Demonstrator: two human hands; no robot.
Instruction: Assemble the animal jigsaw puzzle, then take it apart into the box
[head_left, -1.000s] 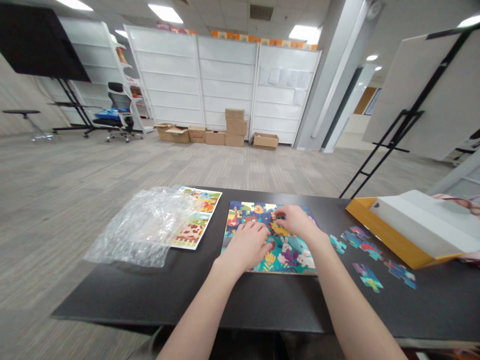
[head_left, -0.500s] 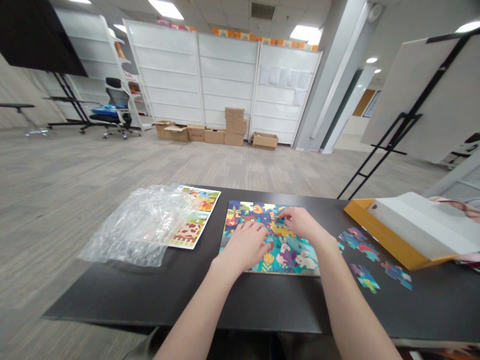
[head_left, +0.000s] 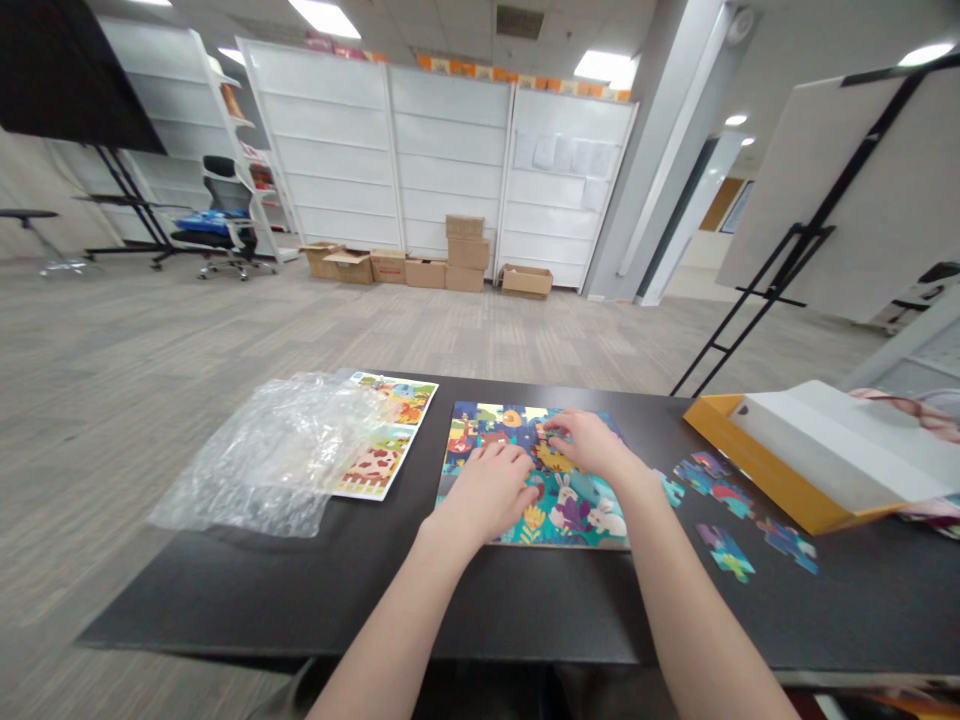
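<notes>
My hands are apart, both over the jigsaw puzzle [head_left: 574,518], which lies flat on the worktop [head_left: 300,600], long axis L–R. L hand [head_left: 486,492] rests palm-down on its L-centre, nothing gripped AFAICT. R hand [head_left: 592,442] has fingers bent at upper centre; can't tell if they pinch a pc. Loose puzzle pcs [head_left: 726,552] lie R of my R forearm, nearer R hand, beside the yellow box [head_left: 780,475].

No readable text, label or number shows anywhere.
</notes>
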